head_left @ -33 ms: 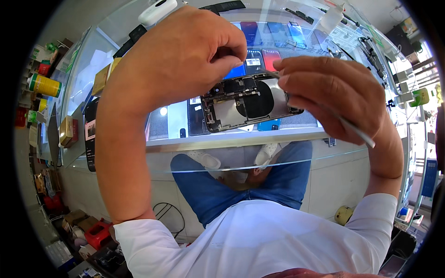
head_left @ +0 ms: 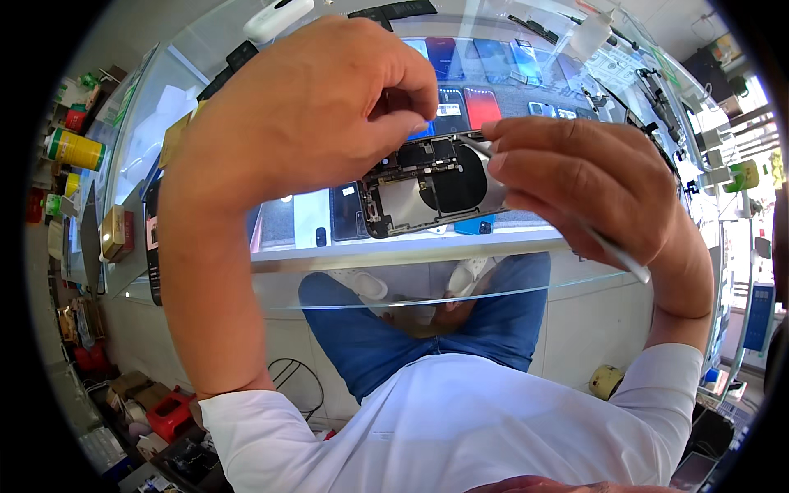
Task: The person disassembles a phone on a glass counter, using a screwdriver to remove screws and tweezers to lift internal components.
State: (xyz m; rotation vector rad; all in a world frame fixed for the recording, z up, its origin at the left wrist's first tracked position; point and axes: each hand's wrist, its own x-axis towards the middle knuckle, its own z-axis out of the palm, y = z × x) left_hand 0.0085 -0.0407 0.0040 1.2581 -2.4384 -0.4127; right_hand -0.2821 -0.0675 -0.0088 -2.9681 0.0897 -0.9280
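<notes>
An opened phone (head_left: 411, 209), its back off and inner parts bare, lies tilted in front of me over the glass counter. A round black pad (head_left: 460, 182) and a strip of circuitry show inside it. My left hand (head_left: 329, 107) is closed at the phone's upper left edge, thumb and fingers pinched; what they hold is hidden. With my right hand (head_left: 588, 177) I grip a slim grey metal tool (head_left: 612, 255), whose exact kind is unclear. The tool's thin tip reaches the phone's far edge, above the black pad; whether it touches cannot be told.
Beneath the glass lie several phones, among them a red one (head_left: 482, 107). A clear bottle (head_left: 590, 33) stands at the back right, and a white rounded case (head_left: 279, 20) at the back left. Small boxes (head_left: 117, 232) sit to the left. The counter's glass front edge (head_left: 427, 306) runs before my knees.
My right hand has lowered slightly, and the tool's tip has moved down and a little left onto the phone's far edge area. My left hand stays nearly in place.
</notes>
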